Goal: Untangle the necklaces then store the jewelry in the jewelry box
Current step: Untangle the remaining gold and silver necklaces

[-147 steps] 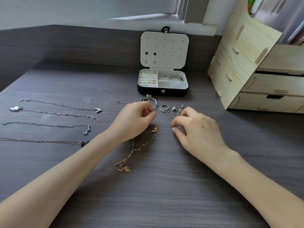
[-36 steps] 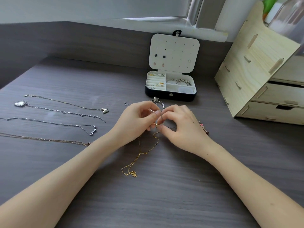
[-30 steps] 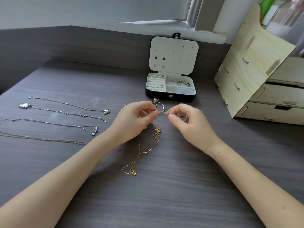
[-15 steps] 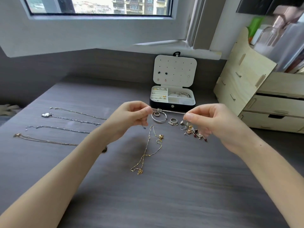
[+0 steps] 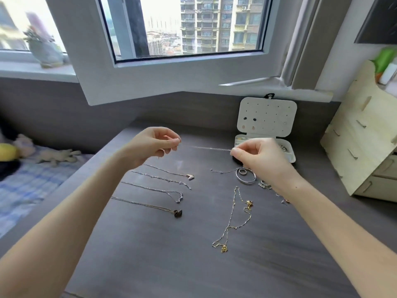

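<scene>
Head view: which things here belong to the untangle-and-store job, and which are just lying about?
Job: silver chain stretched between left hand and right hand; gold necklace; four laid-out necklaces; bangle; rings; open jewelry box.
Lying about: wooden drawer organizer; potted plant; plush toys.

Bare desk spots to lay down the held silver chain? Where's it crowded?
Free: the near desk between the forearms, below the gold necklace, and the strip between that necklace and the laid-out necklace row. Crowded: bangle and rings before the jewelry box, under the right hand pinching the silver chain.
</scene>
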Tool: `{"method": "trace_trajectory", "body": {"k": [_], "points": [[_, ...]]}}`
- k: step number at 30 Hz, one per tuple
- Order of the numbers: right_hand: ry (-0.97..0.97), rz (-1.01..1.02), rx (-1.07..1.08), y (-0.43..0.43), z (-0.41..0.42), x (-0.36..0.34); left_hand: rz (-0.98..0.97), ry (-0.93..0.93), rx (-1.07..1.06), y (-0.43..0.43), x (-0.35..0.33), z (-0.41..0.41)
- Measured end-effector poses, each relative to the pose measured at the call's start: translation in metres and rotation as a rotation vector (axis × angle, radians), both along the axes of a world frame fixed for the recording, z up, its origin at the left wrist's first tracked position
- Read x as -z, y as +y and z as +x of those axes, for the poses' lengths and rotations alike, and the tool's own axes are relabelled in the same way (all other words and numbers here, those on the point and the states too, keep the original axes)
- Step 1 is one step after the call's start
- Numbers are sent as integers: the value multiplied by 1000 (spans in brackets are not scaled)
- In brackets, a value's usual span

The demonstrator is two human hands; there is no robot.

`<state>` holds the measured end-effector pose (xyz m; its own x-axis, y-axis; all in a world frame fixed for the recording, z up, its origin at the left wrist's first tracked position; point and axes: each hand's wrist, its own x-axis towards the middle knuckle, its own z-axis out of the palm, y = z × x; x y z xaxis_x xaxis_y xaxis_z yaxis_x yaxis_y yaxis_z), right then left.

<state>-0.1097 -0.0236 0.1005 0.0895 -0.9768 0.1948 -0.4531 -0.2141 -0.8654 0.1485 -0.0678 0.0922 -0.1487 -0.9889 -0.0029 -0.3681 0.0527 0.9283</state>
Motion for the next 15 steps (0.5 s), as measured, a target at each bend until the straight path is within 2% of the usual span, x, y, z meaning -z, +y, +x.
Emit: {"method": "trace_trajectory", "body": {"k": [4,8,15], "points": [[279,-59,-31,-28,31,24,-126,-294,-93,-30,7,20],[518,-152,-49,-47,61,54,-149,-591,-162,-56,34,35],[867,-310,-46,-63,87,81,-160,-653,-287,-67,65,54]]}}
